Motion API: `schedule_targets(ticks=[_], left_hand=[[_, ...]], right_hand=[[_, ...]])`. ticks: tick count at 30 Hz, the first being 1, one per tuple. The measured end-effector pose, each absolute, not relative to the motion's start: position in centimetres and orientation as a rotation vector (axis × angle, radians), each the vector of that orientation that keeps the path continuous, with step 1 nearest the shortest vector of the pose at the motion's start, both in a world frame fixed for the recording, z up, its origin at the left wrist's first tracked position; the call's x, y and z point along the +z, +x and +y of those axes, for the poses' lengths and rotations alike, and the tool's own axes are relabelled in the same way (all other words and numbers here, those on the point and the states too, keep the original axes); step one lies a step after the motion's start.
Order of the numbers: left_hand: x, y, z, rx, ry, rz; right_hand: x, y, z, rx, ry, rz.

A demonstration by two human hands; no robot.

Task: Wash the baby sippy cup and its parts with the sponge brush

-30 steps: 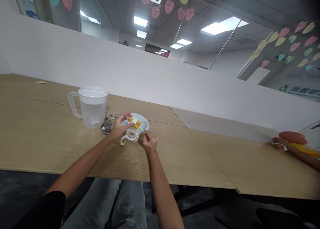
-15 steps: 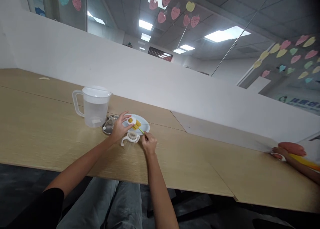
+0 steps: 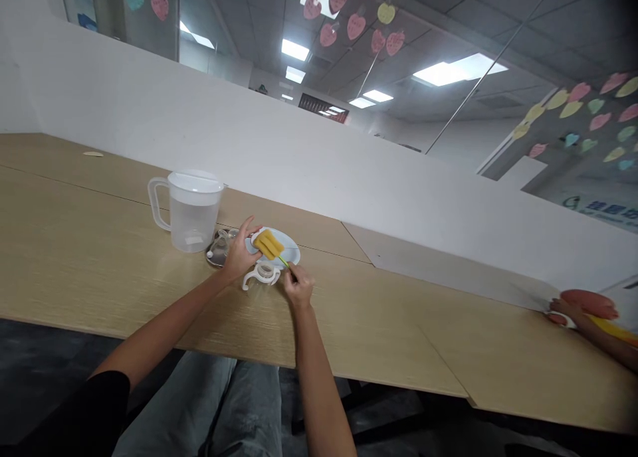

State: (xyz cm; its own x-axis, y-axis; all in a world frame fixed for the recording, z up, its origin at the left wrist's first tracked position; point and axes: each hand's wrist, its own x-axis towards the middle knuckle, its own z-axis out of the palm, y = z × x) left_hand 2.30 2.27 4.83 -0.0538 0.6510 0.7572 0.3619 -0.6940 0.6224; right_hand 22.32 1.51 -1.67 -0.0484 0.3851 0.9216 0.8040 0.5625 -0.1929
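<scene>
My right hand (image 3: 299,285) is closed round the thin green handle of a sponge brush (image 3: 269,244) with a yellow head. My left hand (image 3: 240,253) grips a small white ring (image 3: 254,238), mostly hidden behind the yellow sponge, which lies against it. Both are over a pale oval plate (image 3: 293,253). Just in front of the plate, a clear baby bottle (image 3: 263,273) with white curved side handles stands on the table. Left of my left hand, a dark metal tray (image 3: 213,260) bears small clear parts that I cannot make out fully.
A large clear pitcher (image 3: 192,214) with a white lid and liquid in it stands behind the tray. A white wall (image 3: 299,158) borders the wooden table (image 3: 389,324). At the far right, another person's hand (image 3: 563,307) touches a white-rimmed item beside a reddish doll-like shape (image 3: 591,303).
The yellow sponge head has moved in front of the white ring, where earlier yellow showed through its opening. My hands stay nearly in place. The view has shifted slightly.
</scene>
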Motion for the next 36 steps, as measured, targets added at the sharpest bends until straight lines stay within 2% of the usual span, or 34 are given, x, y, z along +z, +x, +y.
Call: schedule_targets(ticks=[7, 15, 24, 36], left_hand=[[4.7, 2.4, 2.1, 1.82, 2.035, 1.043], [2.8, -1.3, 3.3, 1.915, 1.885, 1.205], [0.3, -3.5, 5.6, 1.557, 2.057, 1.492], [-0.9, -3.7, 6.5, 1.411, 2.078, 1.567]], right_hand=[[-1.9, 22.9, 2.0, -0.569, -1.17, -1.505], [-2.1, 23.1, 2.1, -0.5, -1.213, -1.448], [-2.0, 23.0, 2.0, -0.393, -1.246, -1.388], [-2.2, 22.9, 2.2, -0.333, -1.278, -1.397]])
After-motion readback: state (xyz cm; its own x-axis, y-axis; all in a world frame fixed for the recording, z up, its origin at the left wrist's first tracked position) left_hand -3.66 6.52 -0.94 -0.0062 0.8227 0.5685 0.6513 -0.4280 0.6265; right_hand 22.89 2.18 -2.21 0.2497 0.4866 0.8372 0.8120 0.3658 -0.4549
